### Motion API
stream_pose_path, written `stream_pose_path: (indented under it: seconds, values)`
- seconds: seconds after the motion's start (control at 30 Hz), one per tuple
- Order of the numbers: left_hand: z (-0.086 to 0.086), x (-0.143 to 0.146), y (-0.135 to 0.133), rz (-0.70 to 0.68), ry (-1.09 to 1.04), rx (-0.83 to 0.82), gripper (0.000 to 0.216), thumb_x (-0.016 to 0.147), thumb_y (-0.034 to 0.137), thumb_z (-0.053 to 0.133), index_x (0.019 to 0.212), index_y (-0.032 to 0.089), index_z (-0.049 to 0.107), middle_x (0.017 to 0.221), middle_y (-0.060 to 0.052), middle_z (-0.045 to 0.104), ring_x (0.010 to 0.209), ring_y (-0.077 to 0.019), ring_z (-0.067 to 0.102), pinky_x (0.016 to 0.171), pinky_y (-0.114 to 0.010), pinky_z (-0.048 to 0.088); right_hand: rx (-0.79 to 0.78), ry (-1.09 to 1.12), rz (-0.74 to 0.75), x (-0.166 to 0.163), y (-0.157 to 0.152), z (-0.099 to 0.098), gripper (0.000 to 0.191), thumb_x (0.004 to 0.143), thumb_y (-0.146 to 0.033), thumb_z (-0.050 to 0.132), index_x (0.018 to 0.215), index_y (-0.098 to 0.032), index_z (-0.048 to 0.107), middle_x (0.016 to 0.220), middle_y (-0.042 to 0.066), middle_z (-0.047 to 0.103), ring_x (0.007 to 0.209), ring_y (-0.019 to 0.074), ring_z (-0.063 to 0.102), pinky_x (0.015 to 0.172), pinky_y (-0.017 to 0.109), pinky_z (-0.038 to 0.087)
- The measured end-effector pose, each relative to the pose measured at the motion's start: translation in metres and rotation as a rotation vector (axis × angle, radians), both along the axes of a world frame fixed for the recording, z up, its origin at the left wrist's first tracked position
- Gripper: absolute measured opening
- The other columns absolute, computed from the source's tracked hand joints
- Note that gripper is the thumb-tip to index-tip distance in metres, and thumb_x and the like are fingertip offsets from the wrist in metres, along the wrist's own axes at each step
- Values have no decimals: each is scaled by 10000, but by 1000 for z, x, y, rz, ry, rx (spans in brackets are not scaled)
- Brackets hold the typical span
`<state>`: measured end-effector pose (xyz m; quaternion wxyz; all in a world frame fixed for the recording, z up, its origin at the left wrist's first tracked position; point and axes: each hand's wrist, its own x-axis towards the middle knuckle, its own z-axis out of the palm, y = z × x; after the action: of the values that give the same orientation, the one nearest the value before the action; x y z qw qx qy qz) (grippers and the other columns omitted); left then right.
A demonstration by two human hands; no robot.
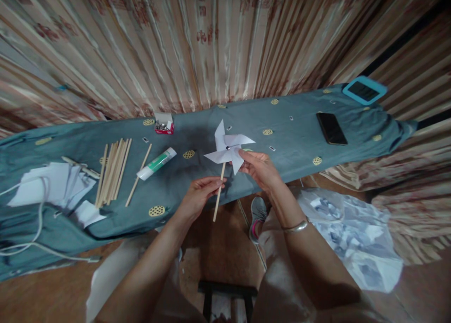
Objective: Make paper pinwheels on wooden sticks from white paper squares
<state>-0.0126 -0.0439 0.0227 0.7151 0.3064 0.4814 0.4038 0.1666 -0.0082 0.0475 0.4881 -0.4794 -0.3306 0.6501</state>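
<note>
Pinching a pale wooden stick [217, 203] between thumb and fingers of the left hand [198, 197], right of the glue tube [158, 162]. Also pinching a blade of the white paper pinwheel [224, 147] between thumb and fingers of the right hand [260, 169], so got that up right of the tube too. Got a loose stick [132, 190] at the tube's left end, plus a bunch of sticks [114, 172] further left. Spotting a small red box [169, 128] just beyond the tube, then patterned curtains [225, 45] behind it.
</note>
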Motion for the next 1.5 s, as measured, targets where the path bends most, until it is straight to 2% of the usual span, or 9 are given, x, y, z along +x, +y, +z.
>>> stream_pose_path:
  seconds: [0.17,0.37,0.7,0.93,1.13,1.23,1.33,1.4,1.5]
  values:
    - [0,0,0,11,3,-5,295,513,358,897,724,176,799,719,-62,747,679,-139,627,689,-254,487,21,-40,3,0,0,-3,444,536,-609,853,629,-198,713,646,16,713,593,128,641,595,247,517]
    - [1,2,0,28,-13,-16,323,475,367,916,712,180,800,707,-50,745,670,-122,617,671,-231,476,-22,-17,-1,-3,-2,-1,436,489,-579,882,622,-194,726,614,0,700,538,90,595,567,210,511]
    - [0,0,1,19,-5,19,283,541,347,890,747,175,799,706,-52,740,686,-132,624,687,-244,478,-44,-15,15,-9,-2,-2,433,490,-548,890,639,-175,728,619,15,707,567,103,627,562,212,505]
    - [0,0,1,36,-40,-6,294,512,334,903,730,167,797,724,-46,747,677,-118,626,695,-231,481,-63,9,20,-15,-5,-4,456,457,-566,895,617,-175,722,607,7,704,565,96,634,568,204,493]
    - [0,-4,4,64,-38,-2,297,517,343,905,731,170,794,730,-46,749,680,-124,630,724,-249,483,-67,-90,91,-16,-8,1,510,504,-648,842,648,-168,752,682,55,752,604,102,644,594,213,493]
    - [2,-7,6,95,-25,7,309,506,355,912,727,175,793,759,-52,758,680,-125,629,710,-249,483,-59,-170,96,-10,-9,2,529,525,-675,818,658,-167,754,637,50,733,571,98,620,559,211,469]
    - [5,-9,8,120,-26,17,341,470,376,930,713,181,793,745,-45,756,658,-112,613,677,-234,480,4,-282,26,-1,-7,-1,554,540,-721,777,596,-172,727,540,22,674,484,75,539,487,203,404]
    - [7,-10,8,125,-24,12,372,439,398,940,704,182,793,738,-41,756,652,-102,605,663,-219,478,75,-353,-88,5,-6,-4,557,566,-737,749,573,-181,707,515,7,649,453,69,490,464,207,374]
    - [6,-8,6,108,-13,-6,403,423,423,942,709,181,795,765,-45,765,660,-95,606,663,-205,476,184,-388,-286,11,-2,-7,500,582,-696,765,609,-200,705,583,0,683,513,90,537,524,222,429]
